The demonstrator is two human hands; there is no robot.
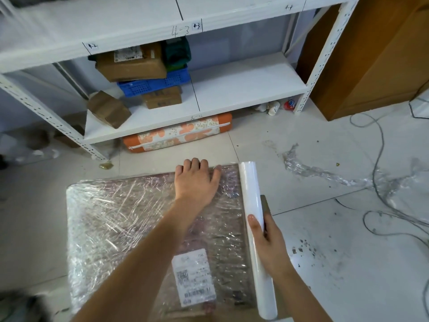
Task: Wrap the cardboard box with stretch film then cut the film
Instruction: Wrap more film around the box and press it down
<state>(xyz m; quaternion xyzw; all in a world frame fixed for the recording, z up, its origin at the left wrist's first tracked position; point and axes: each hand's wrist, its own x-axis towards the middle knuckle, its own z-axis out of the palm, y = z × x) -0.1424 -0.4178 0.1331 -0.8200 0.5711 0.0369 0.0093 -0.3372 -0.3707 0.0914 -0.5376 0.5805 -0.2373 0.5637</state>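
Observation:
A large flat cardboard box (pixel 120 228) lies on the floor, covered in shiny stretch film, with a white shipping label (pixel 192 277) near its front. My left hand (pixel 196 180) rests palm down on the box's far edge, fingers curled over it. Along the box's right edge lies a white stretch film roll (pixel 253 205), lengthwise. My right hand (pixel 269 245) grips that roll around its middle, thumb on top. Film runs from the roll onto the box top.
A white metal shelf (pixel 232 94) stands ahead with cardboard parcels (pixel 130 66) and a blue crate (pixel 153 84). An orange cushion (pixel 178 133) lies under it. Crumpled film scraps (pixel 308 168) and cables (pixel 380 182) lie on the tiles at right. A brown cabinet (pixel 371 54) stands far right.

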